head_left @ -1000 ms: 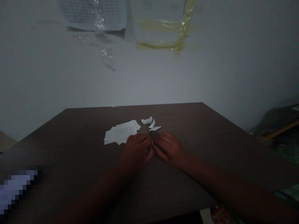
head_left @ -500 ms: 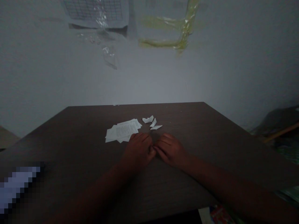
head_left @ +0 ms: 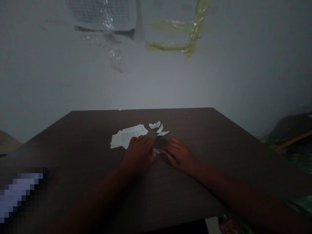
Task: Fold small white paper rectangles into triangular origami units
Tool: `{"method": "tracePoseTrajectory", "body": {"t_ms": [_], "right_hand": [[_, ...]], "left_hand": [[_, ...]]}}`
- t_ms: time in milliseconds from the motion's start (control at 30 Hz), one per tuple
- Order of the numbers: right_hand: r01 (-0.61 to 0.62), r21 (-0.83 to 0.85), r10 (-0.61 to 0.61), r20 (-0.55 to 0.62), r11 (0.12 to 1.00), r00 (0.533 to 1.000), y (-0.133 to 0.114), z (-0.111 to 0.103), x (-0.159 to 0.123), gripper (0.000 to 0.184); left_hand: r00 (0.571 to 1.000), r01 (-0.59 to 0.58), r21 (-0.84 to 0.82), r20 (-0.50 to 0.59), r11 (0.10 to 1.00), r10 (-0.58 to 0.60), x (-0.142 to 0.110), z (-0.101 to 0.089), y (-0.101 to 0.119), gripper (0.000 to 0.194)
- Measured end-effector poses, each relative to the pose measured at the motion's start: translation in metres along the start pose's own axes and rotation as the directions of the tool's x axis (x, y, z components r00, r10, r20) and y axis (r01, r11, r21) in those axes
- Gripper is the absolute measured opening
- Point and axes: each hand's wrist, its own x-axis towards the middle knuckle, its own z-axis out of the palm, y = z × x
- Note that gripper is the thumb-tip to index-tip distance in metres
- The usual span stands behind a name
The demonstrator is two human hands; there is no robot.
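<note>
A small folded piece of white paper (head_left: 157, 151) shows between my two hands, just above the dark table. My left hand (head_left: 140, 151) is closed on its left end, fingers curled over most of it. On the other end, my right hand (head_left: 177, 152) pinches the paper between thumb and fingers. Printed paper sheets (head_left: 126, 136) lie in a loose pile behind my left hand, which partly covers them. Beyond my hands sit three small folded paper boats (head_left: 154, 125), close together.
The dark wooden table (head_left: 97, 188) reaches back to a pale wall (head_left: 165, 81) with taped paper and yellow tape (head_left: 190, 47). A pixelated blurred object (head_left: 21, 191) lies at the left. Dark items (head_left: 294, 130) stand beyond the right edge.
My left hand has shifted slightly left, away from my right hand. The folded paper between them now shows. My right hand has barely moved.
</note>
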Motion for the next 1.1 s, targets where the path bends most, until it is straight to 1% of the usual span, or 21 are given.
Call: {"method": "tracePoseTrajectory", "body": {"t_ms": [133, 167, 200, 300, 367, 500, 667, 733, 767, 800, 900, 933, 967, 1000, 1033, 1100], "right_hand": [[-0.051, -0.006, 0.051, -0.015, 0.999, 0.999, 0.005, -0.004, -0.004, 0.023], [-0.056, -0.012, 0.056, -0.017, 0.998, 0.998, 0.006, -0.004, -0.005, 0.023], [-0.054, -0.018, 0.054, -0.012, 0.998, 0.998, 0.005, -0.004, -0.005, 0.023], [-0.030, -0.032, 0.030, 0.009, 0.999, 1.000, 0.000, -0.002, -0.003, 0.024], [-0.028, -0.043, 0.028, 0.008, 0.999, 1.000, -0.004, -0.001, -0.001, 0.026], [-0.043, -0.035, 0.043, 0.007, 0.998, 0.999, -0.012, 0.001, 0.002, 0.026], [-0.034, -0.004, 0.033, -0.008, 0.999, 0.999, -0.015, 0.003, 0.001, 0.028], [-0.032, -0.004, 0.032, -0.019, 0.999, 0.999, -0.013, -0.002, 0.001, 0.025], [-0.033, -0.010, 0.033, -0.022, 0.999, 0.999, -0.011, -0.007, 0.001, 0.023], [-0.043, -0.017, 0.043, -0.028, 0.999, 0.999, -0.008, -0.012, 0.001, 0.021], [-0.109, -0.044, 0.107, -0.056, 0.993, 0.993, 0.002, -0.027, 0.001, 0.018], [-0.116, -0.047, 0.113, -0.059, 0.992, 0.992, 0.005, -0.029, 0.001, 0.017], [-0.121, -0.047, 0.118, -0.055, 0.992, 0.991, 0.006, -0.030, 0.001, 0.018], [-0.116, -0.047, 0.114, -0.044, 0.992, 0.993, 0.007, -0.029, 0.000, 0.018], [-0.106, -0.047, 0.104, -0.031, 0.993, 0.994, 0.007, -0.027, 0.000, 0.019], [-0.080, -0.051, 0.079, -0.015, 0.996, 0.997, 0.004, -0.021, 0.001, 0.019]], "left_hand": [[0.996, 0.081, 0.089, 0.020, 0.993, -0.083, 0.000, -0.003, -0.017, 0.013], [0.996, 0.086, 0.090, 0.009, 0.992, -0.087, 0.000, -0.004, -0.018, 0.013], [0.998, 0.059, 0.076, 0.001, 0.995, -0.059, -0.001, -0.004, -0.018, 0.012], [0.996, -0.079, 0.005, -0.038, 0.997, 0.080, -0.002, -0.002, -0.006, 0.014], [0.989, -0.140, -0.034, -0.055, 0.990, 0.138, -0.004, 0.000, 0.005, 0.013], [0.984, -0.166, -0.046, -0.069, 0.985, 0.162, -0.007, 0.002, 0.020, 0.011], [0.986, -0.157, -0.031, -0.062, 0.987, 0.155, -0.008, -0.001, 0.026, 0.013], [0.988, -0.147, -0.025, -0.060, 0.989, 0.145, -0.005, -0.002, 0.020, 0.011], [0.991, -0.126, -0.021, -0.055, 0.992, 0.125, -0.004, -0.003, 0.014, 0.010], [0.995, -0.092, -0.014, -0.049, 0.996, 0.091, -0.002, -0.005, 0.005, 0.012], [0.997, 0.077, 0.014, -0.018, 0.997, -0.077, 0.001, -0.011, -0.024, 0.017], [0.993, 0.117, 0.016, -0.026, 0.993, -0.116, 0.002, -0.013, -0.031, 0.017], [0.990, 0.130, 0.009, -0.052, 0.991, -0.130, 0.002, -0.014, -0.034, 0.017], [0.991, 0.107, -0.009, -0.082, 0.994, -0.108, 0.001, -0.014, -0.035, 0.015], [0.992, 0.060, -0.029, -0.109, 0.998, -0.063, 0.000, -0.014, -0.031, 0.014], [0.988, -0.070, -0.064, -0.141, 0.996, 0.060, -0.002, -0.011, -0.017, 0.012]]}}
